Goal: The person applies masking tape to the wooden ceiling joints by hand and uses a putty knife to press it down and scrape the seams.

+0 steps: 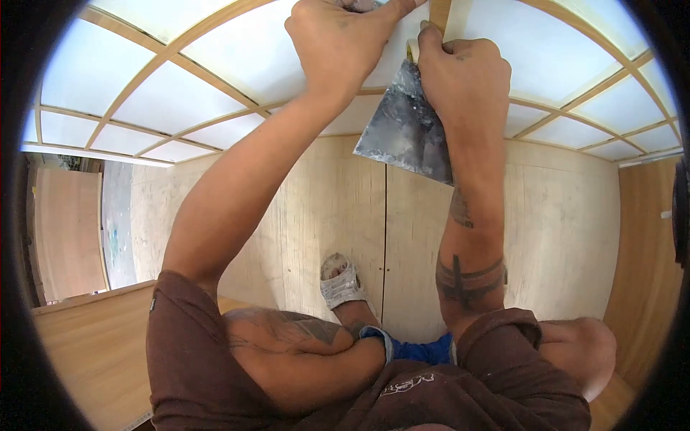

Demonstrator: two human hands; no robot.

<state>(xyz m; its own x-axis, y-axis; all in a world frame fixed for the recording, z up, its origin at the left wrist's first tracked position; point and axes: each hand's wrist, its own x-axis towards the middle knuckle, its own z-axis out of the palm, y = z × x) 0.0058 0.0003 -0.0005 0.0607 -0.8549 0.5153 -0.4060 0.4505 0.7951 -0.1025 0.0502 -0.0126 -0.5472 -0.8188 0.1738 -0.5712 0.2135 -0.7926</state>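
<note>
My right hand is closed around the short handle of a putty knife. Its wide, dark, smeared blade points down beside my wrist. The thumb of that hand lies close to a wooden strip of a white lattice panel. My left hand is raised beside it at the top of the view, fingers curled and thumb stretched toward the same strip. The frame's top edge cuts off part of the left fingers, and I cannot tell what they hold.
Below the panel, pale plywood boards meet at a dark seam. A wooden side panel stands at the right, and a wooden surface lies at the lower left. My foot in a white-smeared sandal rests on the boards.
</note>
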